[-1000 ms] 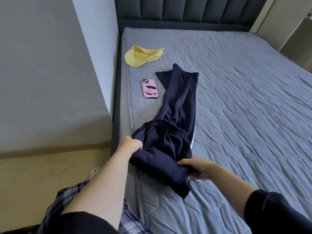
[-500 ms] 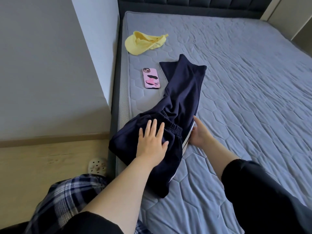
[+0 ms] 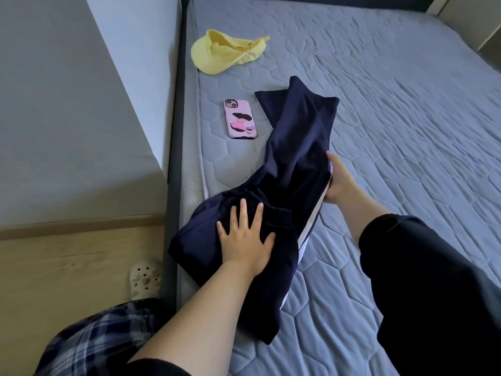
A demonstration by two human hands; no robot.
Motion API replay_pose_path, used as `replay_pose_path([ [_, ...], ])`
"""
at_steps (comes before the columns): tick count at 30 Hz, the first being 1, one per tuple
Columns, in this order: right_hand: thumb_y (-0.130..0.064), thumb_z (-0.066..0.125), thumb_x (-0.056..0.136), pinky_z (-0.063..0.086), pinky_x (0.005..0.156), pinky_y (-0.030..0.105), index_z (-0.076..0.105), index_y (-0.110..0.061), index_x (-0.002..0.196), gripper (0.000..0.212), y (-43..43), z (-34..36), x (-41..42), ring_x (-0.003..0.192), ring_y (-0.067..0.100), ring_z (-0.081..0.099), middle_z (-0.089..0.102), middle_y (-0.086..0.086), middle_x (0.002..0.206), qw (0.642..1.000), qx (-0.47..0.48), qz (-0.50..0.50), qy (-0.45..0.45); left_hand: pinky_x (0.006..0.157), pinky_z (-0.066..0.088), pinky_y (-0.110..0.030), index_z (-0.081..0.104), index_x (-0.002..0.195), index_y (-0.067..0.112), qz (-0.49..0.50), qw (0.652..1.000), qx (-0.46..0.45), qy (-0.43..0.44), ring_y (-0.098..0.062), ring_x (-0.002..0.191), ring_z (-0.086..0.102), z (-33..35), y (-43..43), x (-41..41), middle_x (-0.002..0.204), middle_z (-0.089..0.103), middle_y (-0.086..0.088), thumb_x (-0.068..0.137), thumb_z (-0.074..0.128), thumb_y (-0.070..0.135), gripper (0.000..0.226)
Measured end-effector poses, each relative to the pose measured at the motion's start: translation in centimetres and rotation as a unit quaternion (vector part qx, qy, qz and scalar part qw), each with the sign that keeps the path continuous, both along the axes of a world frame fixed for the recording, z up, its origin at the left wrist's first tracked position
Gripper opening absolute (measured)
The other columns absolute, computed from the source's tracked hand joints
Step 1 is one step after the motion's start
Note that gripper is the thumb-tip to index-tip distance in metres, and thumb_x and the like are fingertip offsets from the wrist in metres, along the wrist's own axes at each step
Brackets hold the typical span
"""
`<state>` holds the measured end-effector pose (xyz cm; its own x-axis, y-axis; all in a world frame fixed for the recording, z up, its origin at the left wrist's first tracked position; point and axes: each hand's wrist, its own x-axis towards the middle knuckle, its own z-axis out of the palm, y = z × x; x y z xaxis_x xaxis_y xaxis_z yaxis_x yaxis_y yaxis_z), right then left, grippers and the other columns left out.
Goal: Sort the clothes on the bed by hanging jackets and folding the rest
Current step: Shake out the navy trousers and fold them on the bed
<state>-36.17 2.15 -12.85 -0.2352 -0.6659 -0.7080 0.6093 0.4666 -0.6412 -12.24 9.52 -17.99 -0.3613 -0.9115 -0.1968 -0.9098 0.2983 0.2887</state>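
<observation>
Splaying the left grip wider than a moment ago, pressing flat to pin the navy track pants by the waistband at the edge of the bed; sliding the right grip farther up the striped leg, pinching its side, likely straightening it for folding.

I count one bed, and on it one pair of navy trousers, one yellow cap and one pink phone. Two hands show, the left hand and the right hand. One pale clog sits beside the bed.
</observation>
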Motion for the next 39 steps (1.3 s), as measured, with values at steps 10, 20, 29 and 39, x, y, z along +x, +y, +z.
replay_pose_path([
  [10, -0.043, 0.064, 0.082, 0.055, 0.079, 0.042, 0.072, -0.012, 0.098, 0.036, -0.1, 1.1, -4.3, 0.093, 0.028, 0.07, 0.073, 0.008, 0.101, 0.998, 0.054, 0.004, 0.016, 0.114, 0.001, -0.057, -0.01, 0.15, 0.034, 0.003, 1.0, -0.004, 0.005, -0.026, 0.147, -0.01, -0.8, -0.3, 0.1, 0.159, -0.018, -0.003, 0.094, 0.025, 0.061, 0.071],
  [20, -0.027, 0.06, 0.091, 0.052, 0.082, 0.039, 0.06, -0.011, 0.116, 0.03, -2.5, 5.5, -3.4, 0.095, 0.027, 0.065, 0.067, 0.009, 0.104, 0.995, -0.072, -0.054, 0.041, 0.114, 0.001, -0.056, -0.009, 0.15, 0.034, 0.007, 1.0, -0.002, 0.009, -0.025, 0.147, -0.009, -0.7, -0.2, 0.1, 0.159, -0.016, -0.003, 0.094, 0.027, 0.061, 0.071],
  [29, -0.008, 0.063, 0.085, 0.055, 0.083, 0.042, 0.052, -0.007, 0.126, 0.043, -5.7, 11.0, -5.2, 0.097, 0.028, 0.066, 0.064, 0.013, 0.113, 0.968, -0.087, -0.151, 0.181, 0.114, 0.003, -0.056, -0.01, 0.15, 0.035, 0.009, 1.0, 0.005, 0.002, -0.024, 0.147, -0.008, -0.7, -0.5, 0.0, 0.16, -0.015, -0.002, 0.094, 0.025, 0.061, 0.071],
  [39, 0.006, 0.058, 0.08, 0.051, 0.068, 0.028, 0.038, -0.023, 0.139, 0.068, -3.5, 12.6, -7.6, 0.081, 0.02, 0.057, 0.055, 0.006, 0.101, 0.931, -0.138, -0.243, 0.234, 0.109, 0.005, -0.066, 0.005, 0.152, 0.03, 0.007, 0.998, -0.062, -0.003, -0.034, 0.145, -0.01, 2.1, 0.3, -2.7, 0.159, -0.011, -0.007, 0.083, 0.028, 0.071, 0.083],
])
